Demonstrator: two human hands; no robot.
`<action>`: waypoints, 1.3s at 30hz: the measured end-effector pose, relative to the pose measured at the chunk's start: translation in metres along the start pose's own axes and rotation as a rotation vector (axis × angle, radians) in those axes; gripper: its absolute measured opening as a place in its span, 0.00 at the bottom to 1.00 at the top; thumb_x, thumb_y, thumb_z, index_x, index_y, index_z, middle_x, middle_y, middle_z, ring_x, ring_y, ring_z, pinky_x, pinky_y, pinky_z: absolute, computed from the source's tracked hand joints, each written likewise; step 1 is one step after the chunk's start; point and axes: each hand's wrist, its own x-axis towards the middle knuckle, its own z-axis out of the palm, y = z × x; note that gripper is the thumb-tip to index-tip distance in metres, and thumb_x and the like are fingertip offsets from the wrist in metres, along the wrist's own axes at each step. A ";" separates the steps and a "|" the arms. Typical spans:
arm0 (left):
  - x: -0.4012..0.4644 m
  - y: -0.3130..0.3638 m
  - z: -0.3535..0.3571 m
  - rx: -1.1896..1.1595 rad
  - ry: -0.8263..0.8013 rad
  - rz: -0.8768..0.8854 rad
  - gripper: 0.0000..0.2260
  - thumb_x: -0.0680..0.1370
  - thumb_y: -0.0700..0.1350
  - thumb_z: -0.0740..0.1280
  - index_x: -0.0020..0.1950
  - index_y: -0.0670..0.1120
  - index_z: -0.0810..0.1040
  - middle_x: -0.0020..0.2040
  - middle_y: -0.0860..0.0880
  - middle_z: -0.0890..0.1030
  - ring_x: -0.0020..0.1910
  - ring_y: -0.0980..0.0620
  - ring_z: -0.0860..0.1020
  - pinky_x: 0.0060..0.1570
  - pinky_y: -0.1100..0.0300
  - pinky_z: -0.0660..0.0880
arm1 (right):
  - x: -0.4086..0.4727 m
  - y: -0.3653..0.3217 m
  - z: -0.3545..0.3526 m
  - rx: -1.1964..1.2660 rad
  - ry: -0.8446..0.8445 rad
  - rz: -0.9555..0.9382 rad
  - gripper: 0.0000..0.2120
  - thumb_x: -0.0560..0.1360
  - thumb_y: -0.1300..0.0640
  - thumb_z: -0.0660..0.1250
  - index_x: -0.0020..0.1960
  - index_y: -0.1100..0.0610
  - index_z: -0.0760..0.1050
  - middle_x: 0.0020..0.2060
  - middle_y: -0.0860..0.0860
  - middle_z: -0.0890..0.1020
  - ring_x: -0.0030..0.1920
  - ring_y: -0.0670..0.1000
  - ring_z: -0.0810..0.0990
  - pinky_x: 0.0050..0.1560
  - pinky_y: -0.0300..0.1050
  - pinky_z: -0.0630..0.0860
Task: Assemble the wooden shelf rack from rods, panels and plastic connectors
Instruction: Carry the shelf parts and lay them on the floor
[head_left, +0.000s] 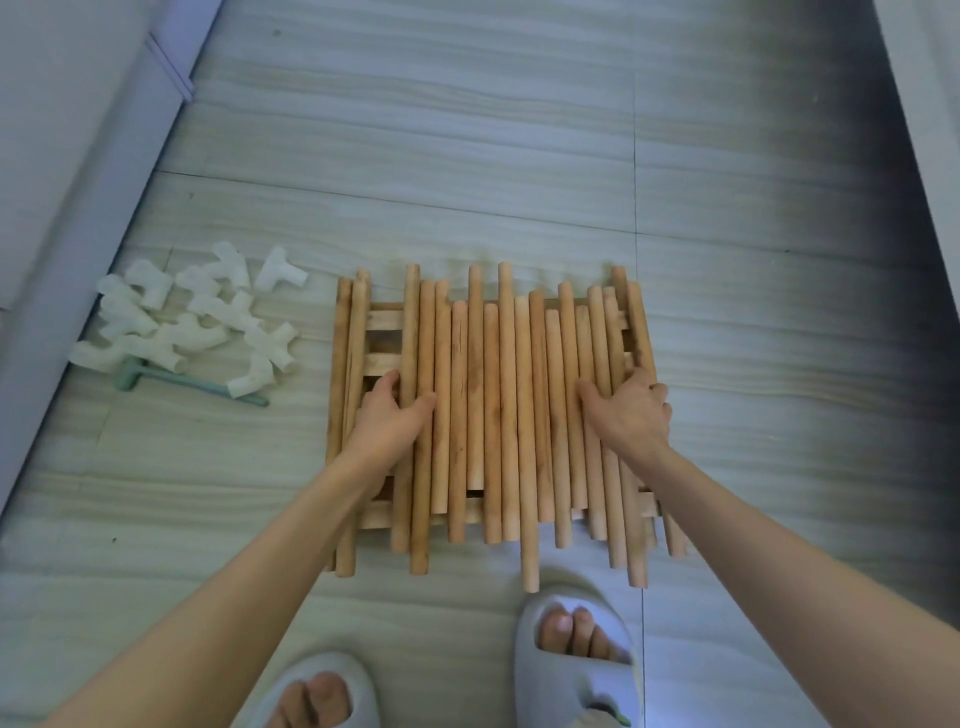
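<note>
Rods lie side by side atop slatted panels under your left hand and right hand, fingers flat, slightly spread.

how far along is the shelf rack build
Barely begun. Done: parts laid out only, with the wooden rods spread loose over the slatted panels and the plastic connectors piled unused beside a small mallet. In hand: left hand and right hand rest on the rods. Left: all joining.
</note>
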 end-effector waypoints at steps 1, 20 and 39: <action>0.002 0.002 0.000 -0.020 -0.019 -0.014 0.24 0.78 0.46 0.64 0.73 0.47 0.63 0.65 0.48 0.74 0.59 0.53 0.74 0.58 0.57 0.71 | 0.000 -0.001 0.001 0.047 -0.035 -0.009 0.33 0.76 0.43 0.62 0.71 0.64 0.58 0.66 0.61 0.68 0.65 0.61 0.68 0.63 0.54 0.69; 0.006 0.025 0.026 -0.044 -0.175 0.024 0.23 0.78 0.41 0.64 0.72 0.44 0.64 0.62 0.47 0.75 0.61 0.50 0.74 0.62 0.53 0.72 | -0.016 -0.046 0.027 0.513 -0.375 0.063 0.29 0.73 0.41 0.67 0.65 0.61 0.72 0.58 0.57 0.79 0.58 0.56 0.78 0.61 0.52 0.75; -0.030 0.040 -0.047 -0.315 -0.222 0.143 0.23 0.77 0.44 0.66 0.70 0.48 0.62 0.57 0.48 0.79 0.53 0.56 0.80 0.48 0.63 0.79 | -0.081 -0.106 0.027 0.857 -0.767 -0.070 0.25 0.75 0.41 0.64 0.62 0.58 0.76 0.52 0.54 0.83 0.51 0.50 0.83 0.53 0.45 0.79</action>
